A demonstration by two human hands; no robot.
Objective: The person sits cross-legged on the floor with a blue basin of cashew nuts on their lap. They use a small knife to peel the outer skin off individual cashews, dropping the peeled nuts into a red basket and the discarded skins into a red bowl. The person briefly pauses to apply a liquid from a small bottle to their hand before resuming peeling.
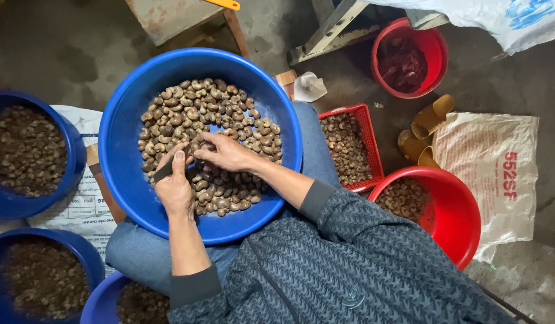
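A big blue basin (124, 120) rests on my lap, half full of brown cashew nuts (211, 102). Both hands meet over the nuts near the basin's middle. My left hand (175, 189) grips a small dark blade-like tool (164, 171) that points up and left. My right hand (226, 153) is closed with its fingertips pinched on a nut (196, 146) right beside the tool's tip. Dark patterned sleeves cover both forearms up to the wrists.
A red crate (367, 117) of nuts and a red basin (454, 210) of nuts stand on the right. A red bucket (436, 51) holds dark red scraps. Blue basins (73, 150) of dark bits sit left, with white sacks (499, 162) on the floor.
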